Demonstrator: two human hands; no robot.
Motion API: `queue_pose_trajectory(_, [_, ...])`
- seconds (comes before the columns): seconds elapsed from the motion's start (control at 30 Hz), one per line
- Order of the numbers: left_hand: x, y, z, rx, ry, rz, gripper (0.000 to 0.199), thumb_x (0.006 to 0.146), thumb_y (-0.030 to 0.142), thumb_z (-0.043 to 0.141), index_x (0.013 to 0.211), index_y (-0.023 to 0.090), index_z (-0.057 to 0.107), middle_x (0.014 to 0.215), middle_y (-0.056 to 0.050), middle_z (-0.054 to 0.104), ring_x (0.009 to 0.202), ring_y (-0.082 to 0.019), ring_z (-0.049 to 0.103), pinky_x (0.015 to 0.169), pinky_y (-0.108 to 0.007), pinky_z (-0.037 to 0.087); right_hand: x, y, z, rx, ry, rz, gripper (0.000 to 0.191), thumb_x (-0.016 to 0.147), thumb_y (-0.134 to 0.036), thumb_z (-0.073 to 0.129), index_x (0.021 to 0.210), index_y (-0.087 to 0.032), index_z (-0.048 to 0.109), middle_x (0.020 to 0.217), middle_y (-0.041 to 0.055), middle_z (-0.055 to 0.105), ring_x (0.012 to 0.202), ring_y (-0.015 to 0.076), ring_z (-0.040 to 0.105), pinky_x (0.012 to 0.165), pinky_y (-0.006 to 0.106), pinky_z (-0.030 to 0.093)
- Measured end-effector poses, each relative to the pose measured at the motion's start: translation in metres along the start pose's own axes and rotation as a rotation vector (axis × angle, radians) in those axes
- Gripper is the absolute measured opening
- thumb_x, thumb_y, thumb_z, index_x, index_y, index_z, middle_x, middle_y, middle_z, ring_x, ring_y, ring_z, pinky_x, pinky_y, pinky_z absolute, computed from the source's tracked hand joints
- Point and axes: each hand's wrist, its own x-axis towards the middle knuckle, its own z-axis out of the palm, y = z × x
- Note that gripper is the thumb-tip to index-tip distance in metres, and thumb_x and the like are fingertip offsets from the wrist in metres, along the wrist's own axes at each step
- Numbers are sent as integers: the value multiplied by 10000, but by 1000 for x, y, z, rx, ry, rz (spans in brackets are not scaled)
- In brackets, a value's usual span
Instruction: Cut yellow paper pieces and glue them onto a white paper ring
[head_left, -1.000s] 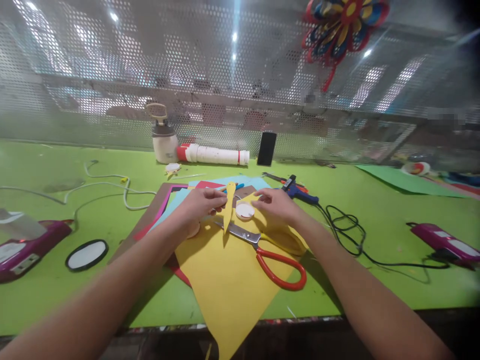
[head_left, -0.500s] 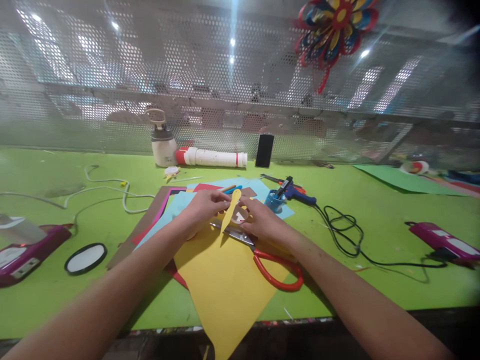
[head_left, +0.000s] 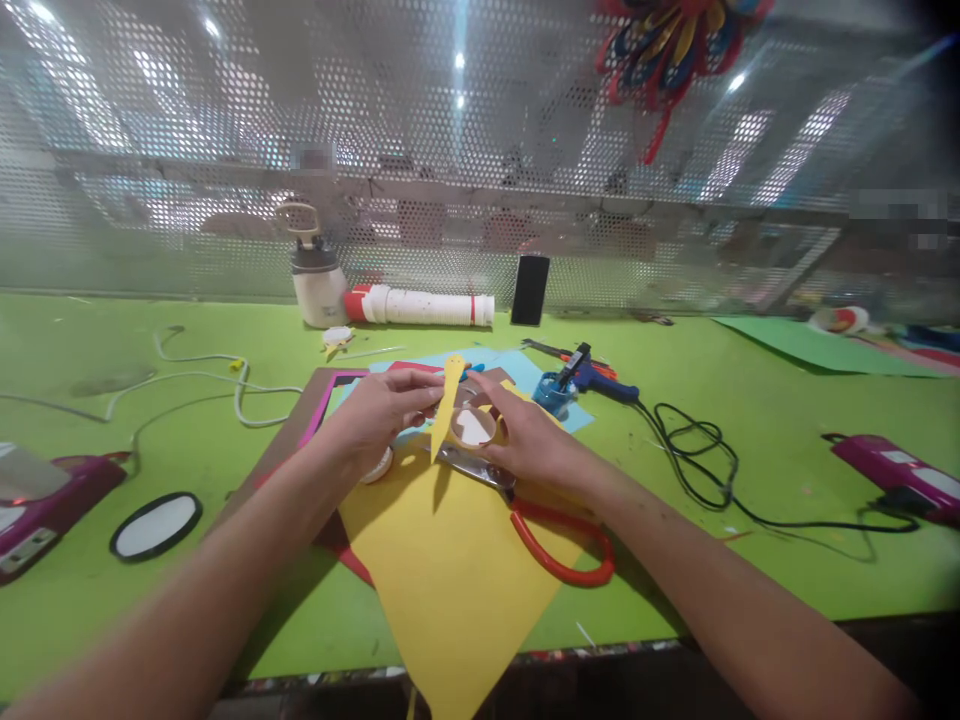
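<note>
Between the fingertips of my left hand [head_left: 390,408] is a narrow yellow paper cutout [head_left: 448,400], pinched upright, with a rounded dotted top and a pointed lower end. My right hand [head_left: 529,425] curls round a small round brown ring-like piece [head_left: 473,427] with white showing inside it, close beside the cutout. Red-handled scissors [head_left: 559,545] lie under my hands on a large yellow paper sheet [head_left: 457,580]. Partly hidden under my left wrist is a small round white piece [head_left: 379,466].
Light blue paper [head_left: 510,362] lies behind my hands. A blue pot [head_left: 553,393] and a blue glue gun [head_left: 611,384] with a black cable stand to the right. A spray bottle [head_left: 319,285], a white tube [head_left: 420,306] and a phone [head_left: 530,290] line the back.
The yellow cutout has shifted slightly left and up with my left hand. The round piece in my right hand now shows more fully, and the view has tilted a little.
</note>
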Motion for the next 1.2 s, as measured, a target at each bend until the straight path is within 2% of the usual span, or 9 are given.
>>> queue_pose_trajectory(0.1, [-5, -8, 13, 27, 50, -7, 220, 595, 294, 786, 738, 146, 707, 645, -4, 625, 575, -106, 508, 588, -264, 392, 0, -1, 2, 9, 8, -26, 878, 768, -151, 658, 1501, -300, 197, 1313, 107, 547, 1158, 282, 515, 919, 444, 440])
queue_pose_trajectory(0.2, [-9, -15, 23, 66, 99, 4, 231, 613, 311, 772, 773, 155, 711, 693, -18, 665, 617, -138, 555, 623, -287, 416, -1, -2, 3, 10, 17, -42, 874, 764, -111, 638, 1500, -288, 202, 1321, 113, 538, 1168, 273, 512, 936, 450, 436])
queue_pose_trajectory(0.27, [-10, -16, 26, 89, 123, 19, 230, 622, 308, 761, 794, 164, 713, 751, -28, 690, 660, -158, 580, 653, -301, 427, -1, -3, 3, 11, 22, -48, 887, 745, -81, 632, 1496, -296, 212, 1320, 107, 542, 1134, 265, 533, 924, 446, 444])
queue_pose_trajectory(0.43, [-10, -18, 25, 116, 147, 41, 200, 610, 279, 766, 771, 170, 718, 736, -20, 682, 663, -153, 568, 666, -297, 419, -2, -5, 1, 57, 40, -77, 931, 739, -59, 621, 1506, -332, 169, 1387, 101, 493, 1127, 242, 545, 889, 400, 466])
queue_pose_trajectory(0.6, [-9, -23, 26, 40, 146, 13, 205, 588, 285, 784, 724, 159, 696, 702, -12, 664, 633, -139, 564, 660, -293, 429, -4, -5, 6, 48, 79, -84, 845, 755, -90, 617, 1494, -261, 246, 1128, 79, 649, 943, 220, 603, 806, 363, 484])
queue_pose_trajectory(0.77, [-11, -28, 30, -99, 102, -53, 227, 563, 281, 798, 655, 153, 634, 604, 21, 608, 543, -102, 526, 581, -255, 405, -6, -5, 14, 35, 141, -125, 784, 761, -42, 541, 1479, -233, 290, 991, 46, 688, 803, 182, 619, 729, 307, 486])
queue_pose_trajectory(0.97, [-9, -31, 30, -191, 33, -145, 244, 615, 313, 777, 655, 151, 599, 538, 26, 565, 498, -95, 495, 547, -247, 395, -5, 0, 18, 15, 196, -218, 673, 824, -140, 554, 1455, -222, 335, 1157, 93, 675, 973, 230, 635, 834, 360, 491])
queue_pose_trajectory(1.07, [-10, -28, 30, -195, 10, -140, 228, 634, 292, 772, 649, 145, 598, 528, 32, 547, 493, -77, 459, 526, -222, 361, -4, -1, 18, 2, 236, -258, 590, 870, -181, 519, 1438, -206, 363, 1189, 110, 658, 1053, 245, 612, 881, 389, 483])
queue_pose_trajectory(1.2, [-17, -19, 33, -194, 20, -112, 220, 666, 297, 757, 685, 157, 589, 568, 41, 549, 504, -71, 448, 513, -210, 350, -3, -5, 17, -21, 286, -286, 492, 899, -216, 501, 1384, -185, 427, 1196, 128, 638, 1048, 249, 599, 893, 412, 478])
